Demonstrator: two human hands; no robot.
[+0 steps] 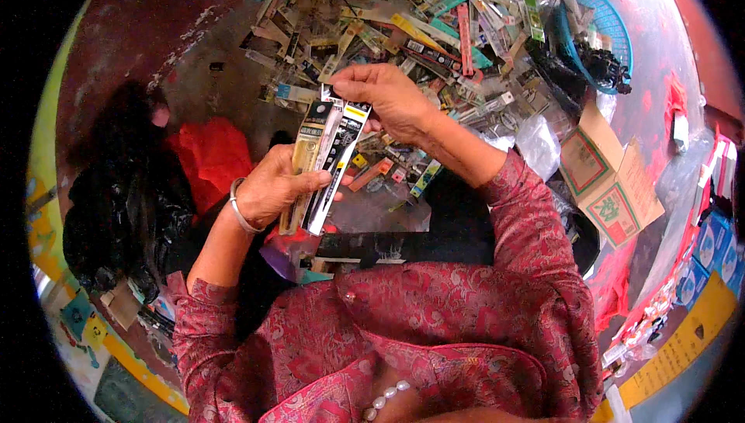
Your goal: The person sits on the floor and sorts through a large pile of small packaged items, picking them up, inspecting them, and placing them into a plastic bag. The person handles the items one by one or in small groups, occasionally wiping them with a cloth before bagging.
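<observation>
In front of my body I hold a small fan of long, slim plastic packets (334, 155), one with a gold-brown face, one black and white. They have small hang holes at their top ends and tilt up to the right. My left hand (272, 184), with a pale bangle at the wrist, is closed round their lower part, thumb across the front. Above it, my right hand (386, 95) pinches their top ends between thumb and fingers. Whether anything is inside the packets I cannot tell. Beyond my hands spreads a large heap of similar packets (434, 54) in many colours.
A blue plastic basket (597, 15) with black plastic stands at the far right. Nearer lies an open cardboard box (601, 167) by a clear plastic bag (538, 146). On the left are black plastic bags (116, 213) and a red bag (209, 155).
</observation>
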